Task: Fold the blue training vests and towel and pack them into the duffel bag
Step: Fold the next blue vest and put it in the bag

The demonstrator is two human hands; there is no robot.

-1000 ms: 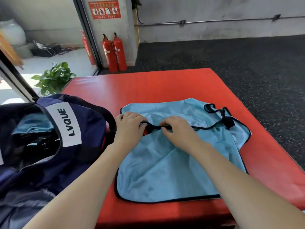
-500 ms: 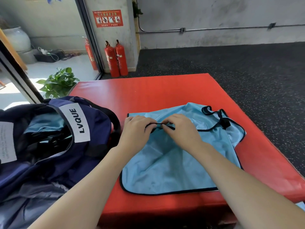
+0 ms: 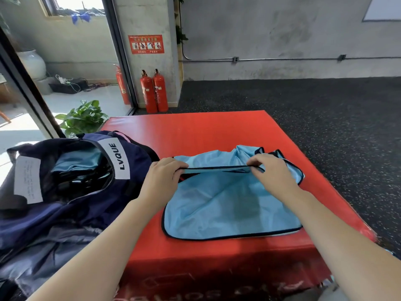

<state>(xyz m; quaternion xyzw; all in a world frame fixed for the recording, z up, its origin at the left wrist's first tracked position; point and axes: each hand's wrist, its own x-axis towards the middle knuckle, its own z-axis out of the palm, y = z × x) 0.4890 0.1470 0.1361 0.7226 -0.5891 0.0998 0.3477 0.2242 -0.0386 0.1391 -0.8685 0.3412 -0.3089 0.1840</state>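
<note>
Left hand (image 3: 161, 178) and right hand (image 3: 274, 172) pinched the blue vest's (image 3: 227, 205) black-trimmed edge, on the red mat's (image 3: 195, 131) near edge, duffel bag (image 3: 86, 192) at its left edge

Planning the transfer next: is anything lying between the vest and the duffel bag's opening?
Nothing visible blocks it. Both hands, left hand and right hand, pinch the vest by its black-trimmed edge; the open duffel bag sits directly beside it on the red mat.

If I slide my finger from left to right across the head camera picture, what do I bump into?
Duffel bag → left hand → blue vest → right hand → dark speckled floor.
</note>
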